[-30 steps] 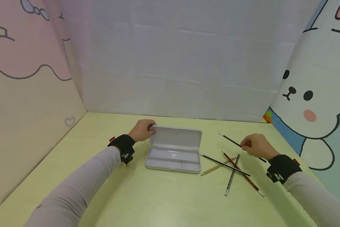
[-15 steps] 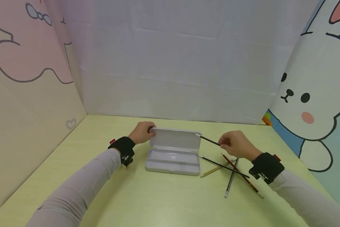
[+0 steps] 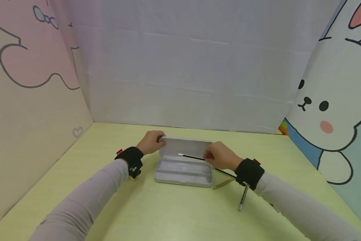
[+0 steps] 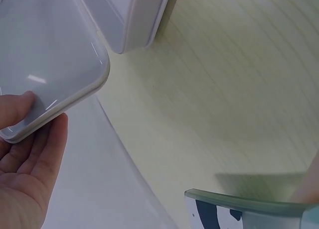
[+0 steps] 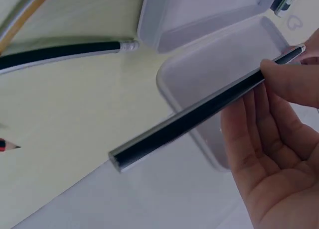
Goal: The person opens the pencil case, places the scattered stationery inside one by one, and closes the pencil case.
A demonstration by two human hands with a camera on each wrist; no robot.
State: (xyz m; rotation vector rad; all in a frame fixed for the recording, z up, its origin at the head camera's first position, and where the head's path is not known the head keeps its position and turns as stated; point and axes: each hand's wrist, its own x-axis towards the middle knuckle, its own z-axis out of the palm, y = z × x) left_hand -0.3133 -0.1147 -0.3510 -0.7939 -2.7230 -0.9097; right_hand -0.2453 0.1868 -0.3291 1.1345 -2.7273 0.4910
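Pencil (image 5: pixel 189 122) pinched along shaft by right grip (image 3: pixel 222 156), held in front of lid (image 3: pixel 183 145); lid corner pinched by left grip (image 3: pixel 150 142). Pencil judged light, stiff, prone to rolling; lead likely fragile. Mid-shaft hold advised.
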